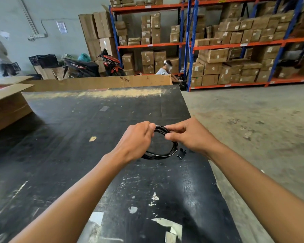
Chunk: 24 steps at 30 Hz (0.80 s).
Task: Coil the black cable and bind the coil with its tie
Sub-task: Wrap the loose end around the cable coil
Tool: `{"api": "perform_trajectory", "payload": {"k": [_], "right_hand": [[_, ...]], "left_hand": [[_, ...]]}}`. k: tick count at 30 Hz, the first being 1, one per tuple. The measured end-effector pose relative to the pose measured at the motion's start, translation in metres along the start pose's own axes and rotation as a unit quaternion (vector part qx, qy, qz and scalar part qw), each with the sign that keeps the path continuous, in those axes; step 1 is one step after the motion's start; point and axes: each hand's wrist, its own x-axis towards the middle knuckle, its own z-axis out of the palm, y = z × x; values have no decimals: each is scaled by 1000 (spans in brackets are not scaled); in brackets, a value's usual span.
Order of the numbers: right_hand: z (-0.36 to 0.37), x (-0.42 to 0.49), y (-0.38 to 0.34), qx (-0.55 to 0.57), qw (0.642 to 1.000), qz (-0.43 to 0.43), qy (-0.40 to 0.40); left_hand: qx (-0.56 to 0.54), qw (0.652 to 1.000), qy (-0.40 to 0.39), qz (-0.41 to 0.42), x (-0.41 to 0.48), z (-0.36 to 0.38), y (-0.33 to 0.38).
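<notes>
You held the coil (pixel 162 144) above the desk (pixel 95 120), left hand (pixel 139 137) pinching its top so the loops stayed gathered, right hand (pixel 188 135) closed there too, probably working the tie.

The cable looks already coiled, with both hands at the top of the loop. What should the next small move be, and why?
Probably wrap the tie around the bundled strands. The black cable already hangs as a round coil above the black table; the left hand pinches its top while the right hand works right beside it. No tie is visible around the coil.
</notes>
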Motion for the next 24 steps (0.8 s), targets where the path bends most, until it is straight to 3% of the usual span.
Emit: {"api": "perform_trajectory", "payload": {"k": [5, 9, 15, 21, 24], "right_hand": [[10, 4, 11, -46, 998, 40, -32], [33, 15, 19, -137, 987, 85, 21], [70, 27, 33, -161, 971, 151, 86], [87, 14, 42, -167, 954, 215, 124], [86, 13, 45, -184, 941, 250, 136]], "left_hand": [[-91, 993, -73, -17, 0, 8, -20], [-184, 974, -125, -52, 14, 23, -50], [-263, 942, -186, -91, 33, 41, -91], [-426, 840, -280, -183, 40, 59, -103], [-418, 833, -314, -181, 43, 70, -99]]}}
